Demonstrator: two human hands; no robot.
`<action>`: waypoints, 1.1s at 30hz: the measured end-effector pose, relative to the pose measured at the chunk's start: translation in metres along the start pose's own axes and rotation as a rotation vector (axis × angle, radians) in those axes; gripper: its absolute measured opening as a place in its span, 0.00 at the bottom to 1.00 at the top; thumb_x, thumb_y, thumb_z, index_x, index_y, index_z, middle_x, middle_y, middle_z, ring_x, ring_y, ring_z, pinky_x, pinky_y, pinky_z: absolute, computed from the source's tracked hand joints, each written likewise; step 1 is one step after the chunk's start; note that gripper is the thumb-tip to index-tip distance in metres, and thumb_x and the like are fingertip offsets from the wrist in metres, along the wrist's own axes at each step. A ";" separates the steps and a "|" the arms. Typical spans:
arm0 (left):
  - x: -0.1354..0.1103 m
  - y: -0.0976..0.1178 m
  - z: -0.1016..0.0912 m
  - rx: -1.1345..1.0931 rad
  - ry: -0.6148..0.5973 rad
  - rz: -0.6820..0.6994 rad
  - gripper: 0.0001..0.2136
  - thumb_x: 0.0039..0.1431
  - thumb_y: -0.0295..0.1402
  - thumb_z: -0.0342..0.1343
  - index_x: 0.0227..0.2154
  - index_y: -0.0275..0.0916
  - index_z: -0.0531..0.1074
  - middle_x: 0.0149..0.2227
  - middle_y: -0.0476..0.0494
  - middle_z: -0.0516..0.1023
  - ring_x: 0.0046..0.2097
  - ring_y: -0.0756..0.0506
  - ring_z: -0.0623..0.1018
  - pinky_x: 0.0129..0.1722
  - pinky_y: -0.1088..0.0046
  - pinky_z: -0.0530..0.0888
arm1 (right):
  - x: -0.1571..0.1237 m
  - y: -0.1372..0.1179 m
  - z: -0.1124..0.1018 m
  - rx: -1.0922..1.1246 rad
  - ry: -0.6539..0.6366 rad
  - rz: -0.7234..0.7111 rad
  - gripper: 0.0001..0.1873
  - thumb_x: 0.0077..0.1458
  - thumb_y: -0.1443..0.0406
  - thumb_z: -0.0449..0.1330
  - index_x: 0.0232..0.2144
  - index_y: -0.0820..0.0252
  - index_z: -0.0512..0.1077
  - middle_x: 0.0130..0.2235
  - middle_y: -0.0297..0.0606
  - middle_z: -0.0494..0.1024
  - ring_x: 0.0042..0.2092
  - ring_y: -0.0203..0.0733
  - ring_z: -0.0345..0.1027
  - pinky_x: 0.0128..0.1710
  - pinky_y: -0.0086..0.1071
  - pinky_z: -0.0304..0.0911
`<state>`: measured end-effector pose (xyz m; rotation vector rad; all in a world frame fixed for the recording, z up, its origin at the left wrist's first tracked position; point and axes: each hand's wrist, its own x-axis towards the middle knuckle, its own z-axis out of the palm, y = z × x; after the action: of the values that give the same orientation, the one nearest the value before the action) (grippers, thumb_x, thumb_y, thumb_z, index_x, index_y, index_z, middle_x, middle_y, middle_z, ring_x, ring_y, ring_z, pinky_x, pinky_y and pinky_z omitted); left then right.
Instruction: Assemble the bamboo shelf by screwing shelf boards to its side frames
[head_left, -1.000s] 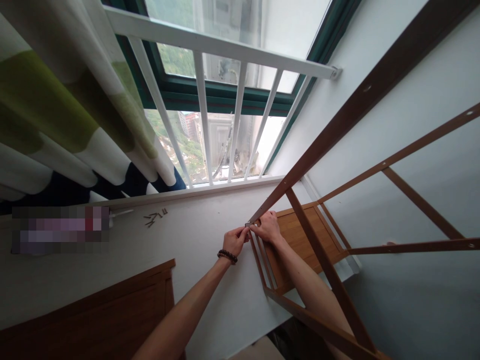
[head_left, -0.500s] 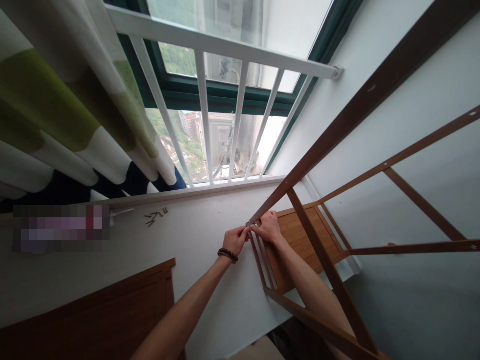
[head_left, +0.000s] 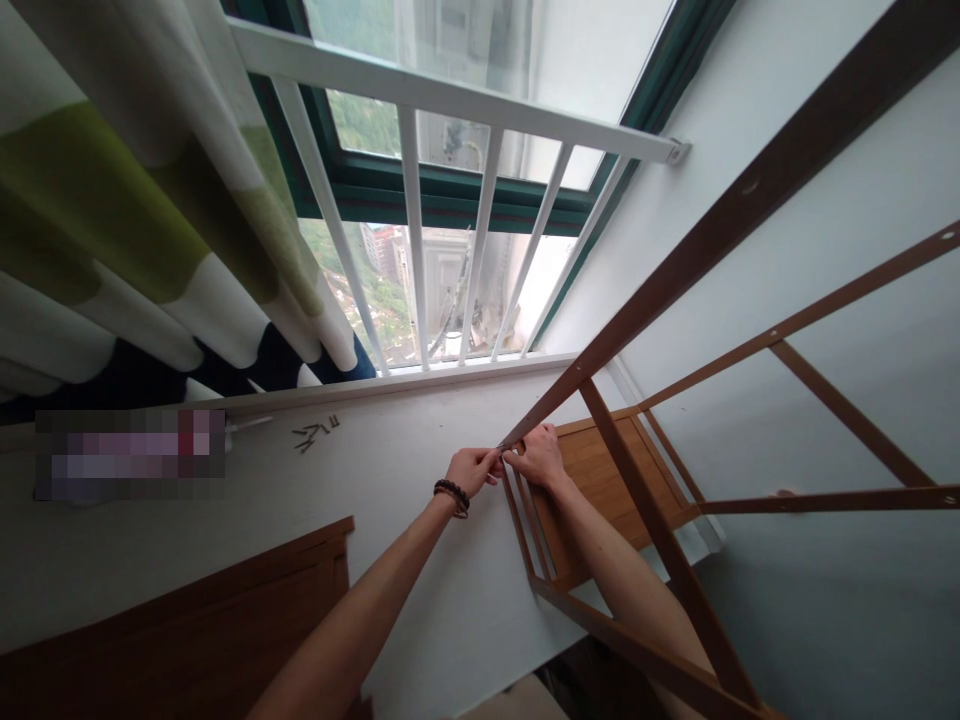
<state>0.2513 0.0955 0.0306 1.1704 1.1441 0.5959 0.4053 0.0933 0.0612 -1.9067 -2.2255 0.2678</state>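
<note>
A brown wooden frame of long bars and cross rails leans over the white sill surface. Both my hands meet at the low end of its longest bar. My left hand, with a dark bead bracelet at the wrist, pinches something small and metallic at that bar's tip. My right hand is closed on the bar's end just beside it. The fingertips of both hands touch. A flat wooden panel lies under the frame behind my right hand.
Several small dark screws lie on the sill to the left. A second wooden panel rests at the lower left. White window bars and a green, white and navy curtain stand behind. A white wall closes the right.
My left hand has turned slightly at the bar's tip, its fingers rolling over. The view has shifted a little to the right; the frame and right hand stay put.
</note>
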 end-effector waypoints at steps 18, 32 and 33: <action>0.018 0.012 -0.009 -0.358 0.240 0.010 0.17 0.37 0.27 0.65 0.34 0.32 0.70 0.31 0.40 0.79 0.33 0.47 0.77 0.37 0.69 0.75 | 0.000 -0.001 -0.003 0.072 -0.002 0.008 0.10 0.45 0.58 0.57 0.28 0.57 0.71 0.30 0.34 0.71 0.36 0.40 0.58 0.41 0.34 0.46; -0.012 0.002 0.002 0.001 0.283 0.336 0.11 0.46 0.41 0.58 0.29 0.39 0.76 0.31 0.44 0.78 0.29 0.48 0.76 0.30 0.73 0.75 | -0.001 -0.001 -0.005 0.070 -0.029 0.014 0.11 0.46 0.56 0.57 0.26 0.58 0.70 0.31 0.34 0.71 0.37 0.39 0.59 0.41 0.33 0.46; -0.013 0.001 0.003 -0.032 0.278 0.301 0.13 0.46 0.42 0.57 0.30 0.38 0.77 0.31 0.44 0.78 0.29 0.48 0.77 0.31 0.72 0.75 | -0.001 -0.001 -0.005 0.074 -0.030 0.014 0.11 0.46 0.56 0.57 0.26 0.58 0.70 0.31 0.34 0.71 0.37 0.39 0.59 0.41 0.33 0.46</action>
<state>0.2492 0.0838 0.0363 1.2695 1.1930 1.0306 0.4056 0.0921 0.0661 -1.8933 -2.1892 0.3774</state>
